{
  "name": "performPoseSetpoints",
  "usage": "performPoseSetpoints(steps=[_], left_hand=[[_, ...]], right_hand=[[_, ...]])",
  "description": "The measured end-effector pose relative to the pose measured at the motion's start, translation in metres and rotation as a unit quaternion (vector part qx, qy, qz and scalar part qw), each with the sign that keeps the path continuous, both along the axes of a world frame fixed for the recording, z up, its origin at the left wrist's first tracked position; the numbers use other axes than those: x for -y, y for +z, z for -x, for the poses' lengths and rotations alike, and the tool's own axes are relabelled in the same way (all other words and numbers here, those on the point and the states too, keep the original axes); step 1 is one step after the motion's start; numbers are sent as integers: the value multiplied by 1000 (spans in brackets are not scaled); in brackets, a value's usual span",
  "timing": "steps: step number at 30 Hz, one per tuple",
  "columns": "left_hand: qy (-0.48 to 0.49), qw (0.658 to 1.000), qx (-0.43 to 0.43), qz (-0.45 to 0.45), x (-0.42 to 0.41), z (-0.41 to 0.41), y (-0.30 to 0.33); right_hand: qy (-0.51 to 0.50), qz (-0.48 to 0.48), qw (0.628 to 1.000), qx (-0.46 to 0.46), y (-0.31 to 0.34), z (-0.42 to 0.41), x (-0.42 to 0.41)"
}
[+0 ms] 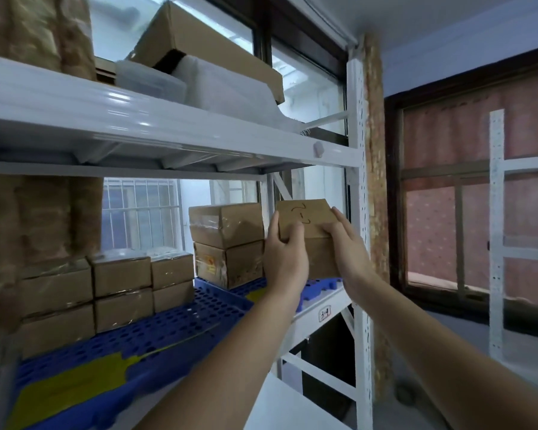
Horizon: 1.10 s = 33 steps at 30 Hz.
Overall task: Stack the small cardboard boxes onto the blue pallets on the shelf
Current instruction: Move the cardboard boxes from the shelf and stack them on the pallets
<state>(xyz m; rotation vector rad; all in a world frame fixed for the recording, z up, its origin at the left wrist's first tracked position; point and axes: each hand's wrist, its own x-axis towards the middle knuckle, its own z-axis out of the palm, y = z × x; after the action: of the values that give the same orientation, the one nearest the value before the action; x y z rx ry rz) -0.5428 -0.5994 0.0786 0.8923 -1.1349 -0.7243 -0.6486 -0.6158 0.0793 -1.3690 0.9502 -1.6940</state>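
A small cardboard box point(305, 217) with pen marks on its top sits on another plain box point(322, 257) at the right end of the shelf, over a blue pallet point(319, 285). My left hand point(284, 254) grips the top box's left side, and my right hand point(343, 240) grips its right side. To the left stands a stack of two taped boxes point(227, 243). Further left, several taped boxes point(118, 285) are stacked two high on a larger blue pallet point(180, 324) with yellow patches.
A white metal shelf upright point(359, 212) stands just right of the held box. The upper shelf point(137, 119) carries a large tilted carton point(199, 41) and clear plastic tubs. Brown wrapped bundles point(38, 231) fill the left. Another white rack point(499, 231) stands at the right.
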Motion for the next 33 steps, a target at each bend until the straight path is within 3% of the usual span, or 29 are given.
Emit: performPoseSetpoints(steps=[7,19,29,33], left_hand=[[54,998,27,13,68,27,3],[182,982,-18,39,159,75,28],[218,963,156,-7,178,52,39],[247,939,237,40,178,38,43]], right_hand=[[42,19,999,12,1,24,80],[198,76,977,-23,31,59,202],[265,77,961,-19,45,48,245],[277,49,960,-4,52,45,255]])
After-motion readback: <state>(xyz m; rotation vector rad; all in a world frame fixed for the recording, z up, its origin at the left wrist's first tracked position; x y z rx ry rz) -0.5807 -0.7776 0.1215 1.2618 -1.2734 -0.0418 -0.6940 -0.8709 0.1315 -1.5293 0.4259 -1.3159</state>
